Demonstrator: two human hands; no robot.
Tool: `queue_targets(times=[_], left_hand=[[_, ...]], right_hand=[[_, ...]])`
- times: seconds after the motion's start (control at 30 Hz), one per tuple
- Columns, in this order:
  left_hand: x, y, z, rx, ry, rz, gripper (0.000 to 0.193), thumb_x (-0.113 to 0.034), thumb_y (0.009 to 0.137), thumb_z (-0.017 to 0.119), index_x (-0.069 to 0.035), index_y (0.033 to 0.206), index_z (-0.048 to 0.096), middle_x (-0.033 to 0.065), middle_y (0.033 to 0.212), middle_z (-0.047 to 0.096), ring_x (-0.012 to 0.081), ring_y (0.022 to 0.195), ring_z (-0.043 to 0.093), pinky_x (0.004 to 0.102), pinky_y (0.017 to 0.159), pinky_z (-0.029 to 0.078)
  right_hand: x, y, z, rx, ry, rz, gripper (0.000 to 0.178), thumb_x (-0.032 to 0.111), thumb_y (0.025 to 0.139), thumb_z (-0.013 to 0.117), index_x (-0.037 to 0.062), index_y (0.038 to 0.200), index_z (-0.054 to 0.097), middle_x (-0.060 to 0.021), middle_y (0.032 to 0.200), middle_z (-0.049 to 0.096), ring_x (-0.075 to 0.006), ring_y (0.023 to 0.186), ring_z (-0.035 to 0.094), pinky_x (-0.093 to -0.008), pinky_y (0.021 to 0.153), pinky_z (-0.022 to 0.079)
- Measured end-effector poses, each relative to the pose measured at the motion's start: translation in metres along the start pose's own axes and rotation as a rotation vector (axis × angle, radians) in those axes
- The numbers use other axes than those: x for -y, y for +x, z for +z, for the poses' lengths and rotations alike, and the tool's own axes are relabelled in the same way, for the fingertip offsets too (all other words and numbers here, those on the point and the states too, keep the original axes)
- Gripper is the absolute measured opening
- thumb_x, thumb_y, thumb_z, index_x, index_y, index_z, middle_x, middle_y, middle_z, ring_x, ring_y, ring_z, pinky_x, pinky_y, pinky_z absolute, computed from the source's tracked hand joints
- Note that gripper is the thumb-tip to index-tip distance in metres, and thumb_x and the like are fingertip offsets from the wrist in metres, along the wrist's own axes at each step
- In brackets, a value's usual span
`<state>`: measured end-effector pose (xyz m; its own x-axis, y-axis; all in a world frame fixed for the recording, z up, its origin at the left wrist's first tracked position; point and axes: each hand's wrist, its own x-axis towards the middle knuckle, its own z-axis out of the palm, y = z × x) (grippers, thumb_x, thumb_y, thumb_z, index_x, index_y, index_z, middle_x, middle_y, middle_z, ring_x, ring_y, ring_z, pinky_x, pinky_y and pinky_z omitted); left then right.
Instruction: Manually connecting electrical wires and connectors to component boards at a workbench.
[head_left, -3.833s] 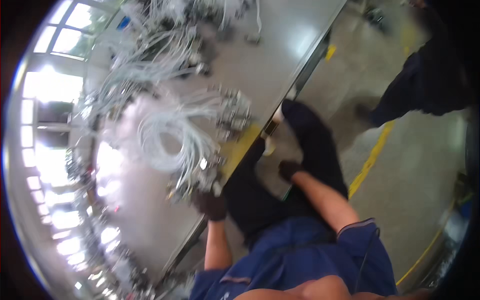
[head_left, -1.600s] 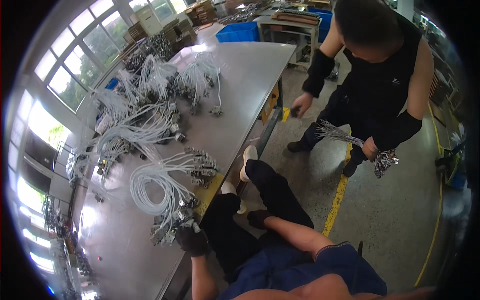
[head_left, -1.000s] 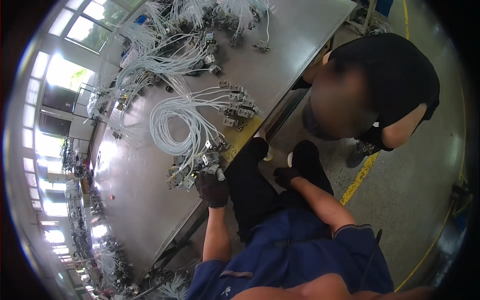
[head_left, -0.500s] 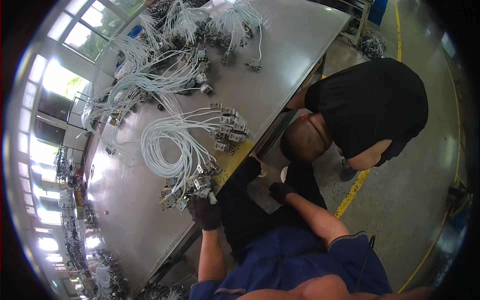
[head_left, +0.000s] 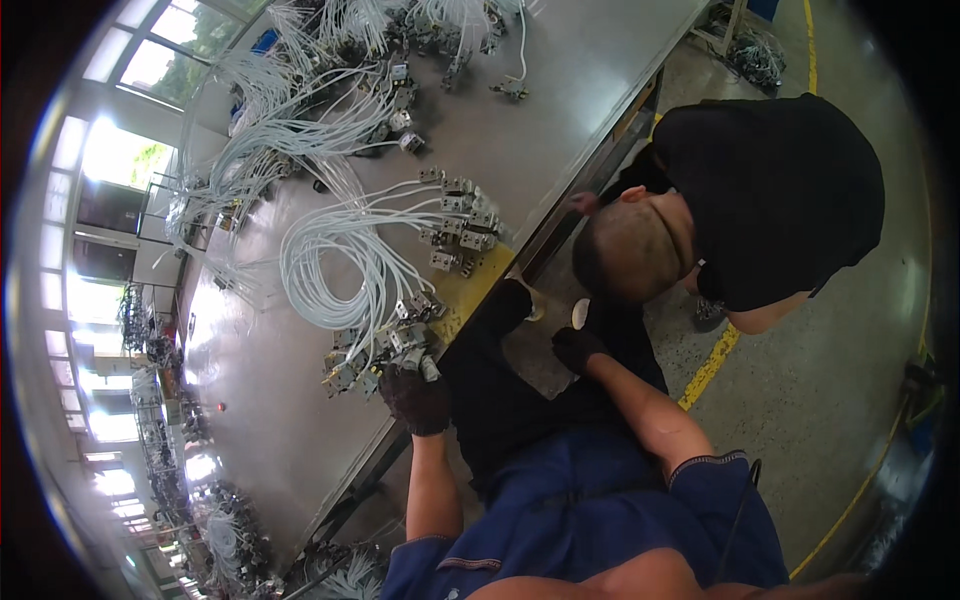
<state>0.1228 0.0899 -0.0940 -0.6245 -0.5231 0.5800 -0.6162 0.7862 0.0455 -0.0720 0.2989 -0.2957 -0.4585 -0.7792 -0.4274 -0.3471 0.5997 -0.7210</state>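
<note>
My left hand [head_left: 415, 400], in a dark knitted glove, lies at the near table edge. It touches a cluster of metal blocks [head_left: 408, 345] fixed to the ends of a coiled bundle of white tubes or cables [head_left: 300, 285]. Its fingertips are partly hidden, so I cannot tell whether it grips a block. More metal blocks [head_left: 460, 215] end the same bundle farther along the table. My right hand [head_left: 575, 350], also gloved, rests on my black-trousered leg beside a small whitish object [head_left: 580, 313]. Its fingers blend into the dark cloth, hiding their shape.
To my right, a person in black [head_left: 770, 200] bends low beside the table, one hand [head_left: 583, 203] near its edge. The metal table [head_left: 270, 400] bears more tangled white bundles [head_left: 290, 140] at its far side. Yellow lines [head_left: 712, 368] mark the floor.
The view has shifted slightly. The bent person's head and body have moved a little to the right, and a hand now shows by the table edge. Both my hands keep their places.
</note>
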Motion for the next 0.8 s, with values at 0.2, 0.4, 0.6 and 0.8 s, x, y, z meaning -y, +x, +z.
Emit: queue_targets(times=[0.2, 0.4, 0.6, 0.8], left_hand=[[0.002, -0.004, 0.000, 0.044, 0.079, -0.027, 0.018, -0.021, 0.087, 0.067, -0.008, 0.098, 0.072, 0.0162, 0.099, 0.070, 0.0404, 0.096, 0.063, 0.0520, 0.087, 0.050], [-0.003, -0.003, -0.001, 0.025, 0.089, -0.044, 0.017, -0.016, 0.085, 0.067, -0.010, 0.100, 0.072, 0.0147, 0.102, 0.070, 0.0402, 0.097, 0.063, 0.0529, 0.086, 0.049], [0.002, -0.005, 0.000, 0.048, 0.082, -0.036, 0.024, -0.024, 0.086, 0.069, -0.012, 0.106, 0.073, 0.0195, 0.107, 0.068, 0.0426, 0.100, 0.062, 0.0538, 0.087, 0.050], [0.003, -0.001, 0.000, 0.095, -0.026, -0.048, 0.023, -0.023, 0.086, 0.069, -0.012, 0.104, 0.073, 0.0195, 0.105, 0.068, 0.0429, 0.097, 0.063, 0.0536, 0.085, 0.051]], right_hand=[[-0.008, 0.004, 0.006, 0.039, 0.012, 0.012, 0.041, 0.035, 0.098, 0.055, 0.0073, 0.126, 0.066, -0.0154, 0.132, 0.065, -0.0343, 0.120, 0.063, -0.0413, 0.102, 0.049], [-0.020, 0.014, 0.017, 0.051, -0.009, 0.020, 0.044, 0.041, 0.095, 0.056, 0.0121, 0.127, 0.066, -0.0140, 0.134, 0.064, -0.0340, 0.123, 0.060, -0.0429, 0.104, 0.048], [-0.047, 0.029, 0.046, -0.016, -0.167, -0.229, 0.039, 0.031, 0.098, 0.052, 0.0063, 0.123, 0.068, -0.0166, 0.132, 0.064, -0.0331, 0.120, 0.062, -0.0407, 0.103, 0.049], [-0.038, 0.022, 0.035, 0.038, -0.182, -0.112, 0.035, 0.024, 0.099, 0.048, 0.0043, 0.120, 0.069, -0.0169, 0.132, 0.064, -0.0315, 0.120, 0.063, -0.0399, 0.103, 0.049]])
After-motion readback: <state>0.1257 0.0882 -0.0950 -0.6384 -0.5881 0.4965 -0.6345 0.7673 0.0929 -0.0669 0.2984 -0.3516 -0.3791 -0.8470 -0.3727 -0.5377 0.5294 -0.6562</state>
